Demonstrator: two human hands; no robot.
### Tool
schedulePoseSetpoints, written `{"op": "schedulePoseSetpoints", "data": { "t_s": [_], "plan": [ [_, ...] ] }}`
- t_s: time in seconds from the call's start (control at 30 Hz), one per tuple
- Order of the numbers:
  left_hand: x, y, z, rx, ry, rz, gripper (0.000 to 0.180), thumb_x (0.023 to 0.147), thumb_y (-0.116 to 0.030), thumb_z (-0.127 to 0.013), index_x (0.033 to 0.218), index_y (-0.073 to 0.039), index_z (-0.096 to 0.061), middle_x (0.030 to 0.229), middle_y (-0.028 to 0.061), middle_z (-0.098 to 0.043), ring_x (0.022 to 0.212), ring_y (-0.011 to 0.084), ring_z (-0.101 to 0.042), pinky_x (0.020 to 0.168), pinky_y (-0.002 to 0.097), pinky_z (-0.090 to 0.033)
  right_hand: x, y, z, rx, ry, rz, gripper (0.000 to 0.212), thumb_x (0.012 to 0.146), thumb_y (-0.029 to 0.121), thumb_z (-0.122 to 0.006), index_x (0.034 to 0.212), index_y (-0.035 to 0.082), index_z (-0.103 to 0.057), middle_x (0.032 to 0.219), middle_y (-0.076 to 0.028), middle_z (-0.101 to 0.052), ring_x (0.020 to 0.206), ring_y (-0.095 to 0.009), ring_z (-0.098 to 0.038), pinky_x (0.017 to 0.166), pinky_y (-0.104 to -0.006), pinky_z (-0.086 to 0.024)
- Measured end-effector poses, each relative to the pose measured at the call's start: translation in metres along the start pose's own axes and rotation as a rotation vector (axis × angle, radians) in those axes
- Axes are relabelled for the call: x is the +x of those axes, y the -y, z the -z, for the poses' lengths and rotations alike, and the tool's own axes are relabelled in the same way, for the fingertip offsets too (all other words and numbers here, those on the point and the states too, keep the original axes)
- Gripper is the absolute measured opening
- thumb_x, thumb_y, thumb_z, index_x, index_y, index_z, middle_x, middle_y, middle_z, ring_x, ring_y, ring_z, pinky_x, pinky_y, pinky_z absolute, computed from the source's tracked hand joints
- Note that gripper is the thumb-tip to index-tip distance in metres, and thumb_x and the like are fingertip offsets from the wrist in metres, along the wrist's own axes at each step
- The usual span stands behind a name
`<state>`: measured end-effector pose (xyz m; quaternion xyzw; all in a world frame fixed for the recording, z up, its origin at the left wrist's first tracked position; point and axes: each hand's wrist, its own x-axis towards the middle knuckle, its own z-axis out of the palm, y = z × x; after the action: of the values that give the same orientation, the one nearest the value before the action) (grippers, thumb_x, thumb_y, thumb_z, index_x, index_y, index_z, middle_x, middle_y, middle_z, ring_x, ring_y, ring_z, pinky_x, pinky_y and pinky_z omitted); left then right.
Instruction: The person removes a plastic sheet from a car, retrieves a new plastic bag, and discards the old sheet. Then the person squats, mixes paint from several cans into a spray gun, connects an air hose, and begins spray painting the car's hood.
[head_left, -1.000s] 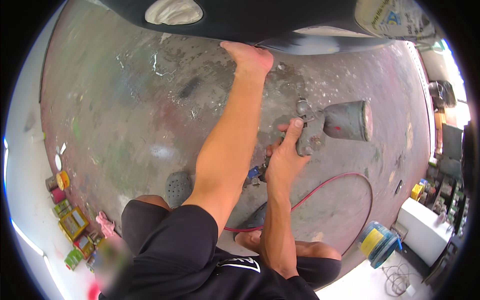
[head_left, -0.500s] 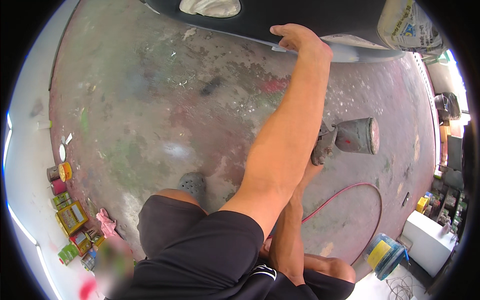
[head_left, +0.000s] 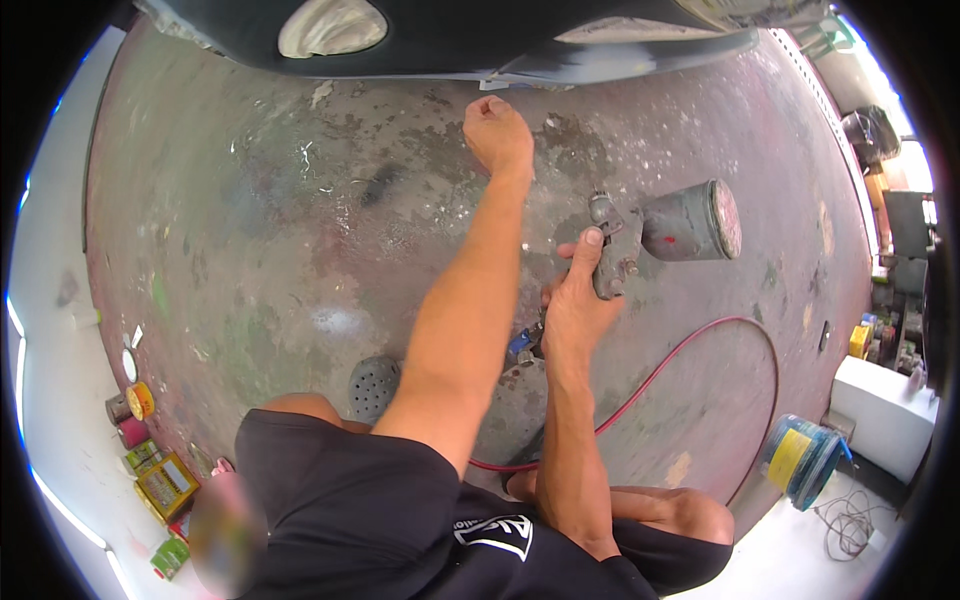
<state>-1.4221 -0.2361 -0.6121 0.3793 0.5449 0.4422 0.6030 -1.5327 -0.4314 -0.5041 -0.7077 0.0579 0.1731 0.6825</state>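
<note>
My right hand (head_left: 578, 305) is wrapped round the handle of a grey spray gun (head_left: 625, 250), thumb on its back. The gun's paint cup (head_left: 685, 222) sticks out to the right, with a pinkish end and a red spot. A blue fitting (head_left: 522, 343) shows below the handle, and a red hose (head_left: 690, 355) curves over the floor. My left hand (head_left: 500, 138) is a loose fist with nothing visible in it, just below the lower edge of a dark car bumper (head_left: 450, 50). A small white tab (head_left: 491, 84) hangs at that edge, close to the hand.
Pale covering fills an oval opening (head_left: 333, 27) in the bumper. Paint tins and a yellow can (head_left: 167, 485) line the left wall. A blue bucket (head_left: 805, 462), a white box (head_left: 885, 405) and a coiled cable (head_left: 850, 525) are at the right. My grey clog (head_left: 375, 388) rests on the stained floor.
My left hand has come away from the bumper's edge, leftward and down, and its fingers have curled in. The right hand with the spray gun now shows beside the left arm.
</note>
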Motion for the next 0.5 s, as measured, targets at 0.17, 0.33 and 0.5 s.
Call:
{"op": "schedulePoseSetpoints", "data": {
  "t_s": [0.17,0.33,0.5],
  "plan": [
    [0.014,-0.01,0.005,0.436,0.101,-0.334,0.048,0.09,-0.046,-0.085,0.091,0.001,-0.077,0.084,0.013,-0.076,0.085,0.0314,-0.073,0.08,0.044,-0.056,-0.005,0.006,0.002,0.04,-0.006,-0.016,0.047,0.11,0.046,-0.065,0.114,-0.001,-0.069,0.09,-0.001,-0.067,0.067,-0.006,-0.047,0.059,-0.0274,-0.037],
    [0.046,-0.022,0.009,0.125,0.321,-0.063,0.049,0.082,-0.045,-0.095,0.089,-0.001,-0.076,0.079,0.0063,-0.075,0.066,0.0156,-0.069,0.06,0.03,-0.053,-0.003,-0.005,0.007,0.04,0.032,-0.041,0.051,0.108,0.05,-0.067,0.115,0.0,-0.069,0.092,-0.003,-0.068,0.071,-0.007,-0.05,0.061,-0.0269,-0.04],
    [0.05,-0.03,0.027,0.143,0.381,0.011,0.047,0.082,-0.044,-0.096,0.094,-0.003,-0.076,0.085,0.0055,-0.076,0.071,0.012,-0.07,0.061,0.0258,-0.054,0.004,-0.001,0.005,0.121,0.027,-0.009,0.041,0.108,0.042,-0.068,0.115,0.001,-0.063,0.088,-0.006,-0.066,0.05,-0.006,-0.046,0.044,-0.0287,-0.038]
  ]
}}
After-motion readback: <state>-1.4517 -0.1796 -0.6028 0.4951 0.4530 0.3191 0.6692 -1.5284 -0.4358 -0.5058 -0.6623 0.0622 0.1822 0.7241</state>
